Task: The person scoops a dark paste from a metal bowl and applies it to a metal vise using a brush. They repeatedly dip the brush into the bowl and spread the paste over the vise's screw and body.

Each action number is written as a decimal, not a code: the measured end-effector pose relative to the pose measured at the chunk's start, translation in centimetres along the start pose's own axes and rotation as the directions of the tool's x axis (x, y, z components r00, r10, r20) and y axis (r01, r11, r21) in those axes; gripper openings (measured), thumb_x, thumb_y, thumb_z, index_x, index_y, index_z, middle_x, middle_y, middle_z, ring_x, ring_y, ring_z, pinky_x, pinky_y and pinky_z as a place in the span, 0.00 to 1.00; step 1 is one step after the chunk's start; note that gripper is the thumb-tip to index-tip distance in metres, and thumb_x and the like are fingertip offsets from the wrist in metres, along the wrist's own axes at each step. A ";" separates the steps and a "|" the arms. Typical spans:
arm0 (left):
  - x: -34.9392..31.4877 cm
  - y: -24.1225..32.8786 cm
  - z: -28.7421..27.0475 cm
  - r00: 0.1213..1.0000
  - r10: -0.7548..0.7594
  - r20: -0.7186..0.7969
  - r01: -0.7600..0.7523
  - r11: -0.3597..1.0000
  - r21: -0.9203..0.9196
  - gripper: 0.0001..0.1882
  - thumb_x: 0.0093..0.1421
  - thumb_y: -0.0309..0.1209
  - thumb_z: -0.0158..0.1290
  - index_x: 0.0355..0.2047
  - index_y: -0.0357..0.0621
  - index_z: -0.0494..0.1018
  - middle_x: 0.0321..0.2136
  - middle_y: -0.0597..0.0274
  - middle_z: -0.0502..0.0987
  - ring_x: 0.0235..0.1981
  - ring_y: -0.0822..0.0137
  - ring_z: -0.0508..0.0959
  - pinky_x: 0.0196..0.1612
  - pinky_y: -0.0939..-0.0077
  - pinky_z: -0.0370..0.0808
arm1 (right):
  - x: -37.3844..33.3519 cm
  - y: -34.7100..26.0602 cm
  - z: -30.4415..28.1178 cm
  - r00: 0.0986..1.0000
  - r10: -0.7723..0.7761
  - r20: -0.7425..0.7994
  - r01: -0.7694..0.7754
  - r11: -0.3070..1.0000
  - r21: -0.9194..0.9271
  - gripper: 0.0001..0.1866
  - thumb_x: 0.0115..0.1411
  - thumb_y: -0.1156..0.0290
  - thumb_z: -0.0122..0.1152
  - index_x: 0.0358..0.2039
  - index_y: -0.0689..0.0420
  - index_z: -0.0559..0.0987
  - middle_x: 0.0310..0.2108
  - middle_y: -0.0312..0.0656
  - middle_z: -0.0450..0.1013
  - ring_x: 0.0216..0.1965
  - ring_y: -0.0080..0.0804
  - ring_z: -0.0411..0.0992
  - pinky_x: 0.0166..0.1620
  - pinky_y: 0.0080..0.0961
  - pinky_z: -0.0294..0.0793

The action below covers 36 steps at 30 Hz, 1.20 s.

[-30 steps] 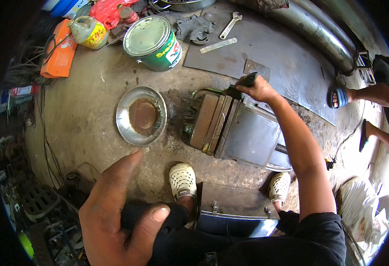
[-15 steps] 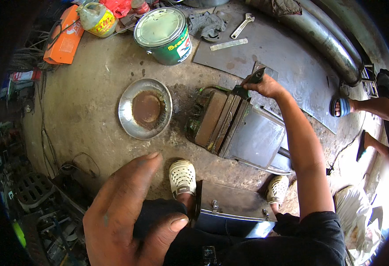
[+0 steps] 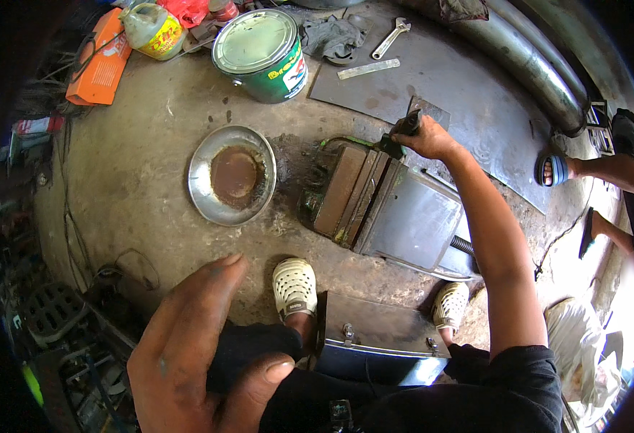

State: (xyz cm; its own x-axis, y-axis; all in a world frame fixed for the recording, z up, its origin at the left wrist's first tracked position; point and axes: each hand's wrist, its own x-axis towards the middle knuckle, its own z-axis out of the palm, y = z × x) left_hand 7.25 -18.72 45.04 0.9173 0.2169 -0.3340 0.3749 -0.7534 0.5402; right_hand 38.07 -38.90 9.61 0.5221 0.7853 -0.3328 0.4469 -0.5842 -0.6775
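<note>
My right hand (image 3: 425, 137) is closed around a dark-handled tool (image 3: 406, 124). The tool's lower end meets the far end of the jaws of a big metal vise (image 3: 353, 189) on the floor; its exact kind cannot be made out. Brown, worn metal forms one jaw side, and a smooth grey plate (image 3: 417, 220) with a screw covers the other. In the near left foreground, close to the camera, my left hand (image 3: 187, 353) holds nothing, its fingers stretched out and the thumb apart.
A round steel dish (image 3: 200, 177) with brown residue lies left of the vise. Behind stand a green lidded bucket (image 3: 270, 83) and a grey metal sheet (image 3: 469, 108) carrying an adjustable wrench (image 3: 391, 38). A metal box (image 3: 375, 325) sits between my feet; another person's legs (image 3: 609, 173) are at right.
The whole view has shifted slightly. My left hand has moved a little left and down in the picture. The right hand keeps its grip on the tool at the vise, with the tool's handle slightly turned.
</note>
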 end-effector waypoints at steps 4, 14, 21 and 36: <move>0.1 0.0 0.1 1.000 0.020 -0.001 -0.020 1.000 -0.009 0.36 0.59 0.46 0.55 0.58 0.29 0.65 0.48 0.37 0.75 0.50 0.45 0.77 0.56 0.58 0.70 | -0.6 -0.4 0.0 0.969 0.097 -0.229 -0.094 0.995 0.026 0.14 0.57 0.62 0.66 0.39 0.59 0.83 0.37 0.50 0.80 0.41 0.48 0.78 0.46 0.37 0.76; -0.2 0.7 0.3 0.999 0.014 -0.044 -0.013 1.000 0.024 0.31 0.55 0.36 0.57 0.57 0.30 0.67 0.48 0.37 0.75 0.50 0.44 0.77 0.56 0.60 0.70 | -1.1 1.3 0.8 0.989 0.088 -0.115 -0.084 0.996 0.035 0.15 0.56 0.60 0.67 0.38 0.57 0.83 0.37 0.52 0.80 0.40 0.49 0.78 0.45 0.37 0.76; -1.8 -2.7 0.1 0.980 0.139 -0.143 -0.135 0.990 0.031 0.26 0.58 0.32 0.57 0.55 0.31 0.70 0.47 0.36 0.76 0.49 0.42 0.77 0.54 0.60 0.71 | -2.7 -3.4 -0.2 0.888 0.022 -0.460 -0.064 0.995 -0.075 0.16 0.58 0.58 0.64 0.34 0.61 0.82 0.33 0.54 0.79 0.39 0.54 0.78 0.42 0.39 0.77; -8.1 -9.1 0.9 0.864 0.312 -0.394 -0.301 0.949 0.091 0.23 0.61 0.33 0.55 0.54 0.34 0.71 0.46 0.42 0.77 0.48 0.47 0.77 0.53 0.64 0.73 | -19.1 -21.4 17.9 0.845 -0.064 -0.531 0.034 0.997 -0.067 0.06 0.54 0.73 0.63 0.29 0.60 0.75 0.19 0.56 0.74 0.21 0.53 0.77 0.26 0.41 0.75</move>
State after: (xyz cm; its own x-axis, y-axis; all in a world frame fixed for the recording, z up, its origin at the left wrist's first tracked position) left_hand -3.76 -14.20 42.11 0.9630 0.1968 0.1842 0.0671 -0.8369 0.5432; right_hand 5.50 -37.76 18.70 0.7983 0.5919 0.1107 0.5116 -0.5698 -0.6431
